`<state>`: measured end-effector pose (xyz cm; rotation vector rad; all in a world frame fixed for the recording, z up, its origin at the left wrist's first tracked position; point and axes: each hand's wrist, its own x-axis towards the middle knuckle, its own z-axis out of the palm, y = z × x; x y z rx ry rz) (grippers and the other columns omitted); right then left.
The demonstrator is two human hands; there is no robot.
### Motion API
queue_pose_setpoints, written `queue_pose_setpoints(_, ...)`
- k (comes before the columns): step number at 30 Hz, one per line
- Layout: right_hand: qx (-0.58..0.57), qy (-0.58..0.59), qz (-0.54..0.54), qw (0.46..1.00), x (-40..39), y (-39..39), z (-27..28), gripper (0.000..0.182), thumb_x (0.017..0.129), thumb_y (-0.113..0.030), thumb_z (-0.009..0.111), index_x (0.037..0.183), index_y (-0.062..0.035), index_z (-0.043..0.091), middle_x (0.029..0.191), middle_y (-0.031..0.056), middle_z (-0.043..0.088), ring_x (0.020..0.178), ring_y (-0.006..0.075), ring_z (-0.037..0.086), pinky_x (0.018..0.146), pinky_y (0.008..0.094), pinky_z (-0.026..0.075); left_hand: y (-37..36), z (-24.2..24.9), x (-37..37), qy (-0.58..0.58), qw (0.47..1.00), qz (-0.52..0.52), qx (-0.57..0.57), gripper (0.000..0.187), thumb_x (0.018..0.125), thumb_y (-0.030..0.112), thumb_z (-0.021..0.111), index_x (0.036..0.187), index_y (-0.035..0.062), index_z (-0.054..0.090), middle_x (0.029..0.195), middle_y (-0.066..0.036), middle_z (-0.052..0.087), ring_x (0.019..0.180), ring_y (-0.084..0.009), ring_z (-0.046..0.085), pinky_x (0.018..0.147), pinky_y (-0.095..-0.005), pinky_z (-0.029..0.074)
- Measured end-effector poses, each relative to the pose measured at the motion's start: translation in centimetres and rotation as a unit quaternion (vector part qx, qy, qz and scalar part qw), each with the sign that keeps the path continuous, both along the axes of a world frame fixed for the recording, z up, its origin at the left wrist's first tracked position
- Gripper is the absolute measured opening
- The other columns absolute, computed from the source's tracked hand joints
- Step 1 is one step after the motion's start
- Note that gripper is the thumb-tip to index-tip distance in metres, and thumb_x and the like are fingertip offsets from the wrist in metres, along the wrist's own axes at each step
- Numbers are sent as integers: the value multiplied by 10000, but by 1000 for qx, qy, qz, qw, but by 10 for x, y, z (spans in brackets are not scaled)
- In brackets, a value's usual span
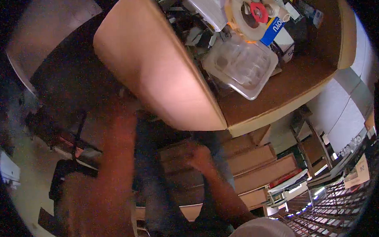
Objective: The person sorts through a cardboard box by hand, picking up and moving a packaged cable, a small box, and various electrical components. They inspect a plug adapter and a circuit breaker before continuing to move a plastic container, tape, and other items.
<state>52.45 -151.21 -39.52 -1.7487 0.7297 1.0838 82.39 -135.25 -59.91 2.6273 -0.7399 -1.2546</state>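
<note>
My left hand (123,106) reaches into the dark beside and below the rounded, light wooden panel (163,73) of a desk. Motion and shadow blur it, so its fingers and anything in them cannot be made out. Lower down, my right hand (199,158) is over my leg, in front of brown wooden boards (258,162). Its fingers look bent but are smeared, and I see no clear object in them. My legs, in dark trousers (154,182), are below the desk edge.
On the brown desktop (264,97) lie a clear plastic tray (246,64), a large tape roll (240,20), a red ring-shaped item (259,11), a blue box (274,30) and more clutter. A cardboard box (358,173) and a metal grille (326,210) are at the lower right.
</note>
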Motion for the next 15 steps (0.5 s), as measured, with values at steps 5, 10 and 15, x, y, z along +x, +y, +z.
queue_pose_setpoints(5, -16, -45, -43, 998, -30, 12, -14, 514, 747, -339, 665, 1201, -111, 588, 978, 190, 655, 826, 400, 635, 720, 481, 528, -17, -4, -23, 20, 1000, -19, -1, 573, 772, 366, 682, 1202, 17, 537, 1096, -239, 582, 994, -390, 585, 845, -468, 477)
queue_pose_setpoints(10, 14, 66, -51, 996, 0, 4, 4, 528, 711, -278, 685, 1202, -107, 597, 1018, 185, 657, 869, 378, 646, 752, 461, 534, -29, 3, -40, 30, 999, -41, 2, 537, 781, 354, 670, 1180, 15, 552, 1061, -242, 596, 965, -393, 597, 824, -470, 486)
queue_pose_setpoints(15, -18, 34, 5, 999, -11, 8, -5, 480, 758, -309, 673, 1179, -89, 602, 941, 185, 670, 832, 392, 645, 733, 477, 529, -26, 30, -71, 59, 996, -67, 8, 502, 791, 343, 659, 1158, 13, 567, 1025, -245, 610, 937, -397, 609, 804, -471, 494)
